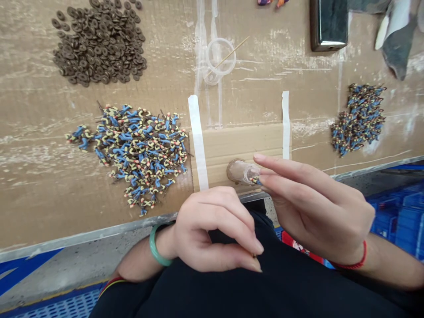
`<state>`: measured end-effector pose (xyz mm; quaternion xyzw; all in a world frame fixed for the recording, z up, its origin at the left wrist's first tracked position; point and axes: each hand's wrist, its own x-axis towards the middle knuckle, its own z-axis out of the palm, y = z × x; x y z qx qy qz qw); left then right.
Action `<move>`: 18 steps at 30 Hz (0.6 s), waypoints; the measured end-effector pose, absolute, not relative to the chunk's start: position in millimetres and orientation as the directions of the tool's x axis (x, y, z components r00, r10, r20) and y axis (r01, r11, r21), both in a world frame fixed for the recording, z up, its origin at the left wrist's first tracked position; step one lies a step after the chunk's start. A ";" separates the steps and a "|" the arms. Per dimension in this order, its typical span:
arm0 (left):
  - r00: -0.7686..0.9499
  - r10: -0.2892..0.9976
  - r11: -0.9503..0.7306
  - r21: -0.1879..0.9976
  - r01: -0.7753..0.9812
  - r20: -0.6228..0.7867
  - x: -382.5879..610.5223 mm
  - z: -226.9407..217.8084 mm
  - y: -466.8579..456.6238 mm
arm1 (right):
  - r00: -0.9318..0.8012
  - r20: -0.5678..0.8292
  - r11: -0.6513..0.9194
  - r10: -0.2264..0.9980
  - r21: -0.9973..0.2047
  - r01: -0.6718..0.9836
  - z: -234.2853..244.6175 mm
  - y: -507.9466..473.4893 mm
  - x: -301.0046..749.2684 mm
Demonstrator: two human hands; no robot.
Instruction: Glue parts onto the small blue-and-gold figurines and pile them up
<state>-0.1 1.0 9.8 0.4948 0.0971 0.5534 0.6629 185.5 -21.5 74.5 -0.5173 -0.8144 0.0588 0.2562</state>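
My left hand, with a green bangle at its wrist, is held over my lap by the table's front edge. Its thumb and forefinger pinch something tiny and brownish, mostly hidden by the fingertips. My right hand is raised at the edge of the cardboard pad. Between its fingertips shows a bit of a small painted figurine in blue and yellow; the rest is covered. Just beyond those fingertips, a clear round post or small container stands on the cardboard pad, partly hidden by the figurine and fingers.
A heap of blue and yellow figurines lies left, below a pile of brown discs with holes. More figurines are grouped at right. A clear cup holds a thin stick. A dark box stands at the back.
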 end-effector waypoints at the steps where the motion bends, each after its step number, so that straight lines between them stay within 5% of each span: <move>1: 0.373 0.829 -0.101 0.767 -0.633 0.417 -0.2 9.7 0.9 | -0.344 0.347 0.462 0.872 -0.356 0.812 74.6 -21.3 185.9; 18: 0.343 0.849 -0.107 0.765 -0.635 0.403 1.1 10.2 0.0 | -0.313 0.345 0.443 0.885 -0.416 0.794 81.4 -24.4 193.4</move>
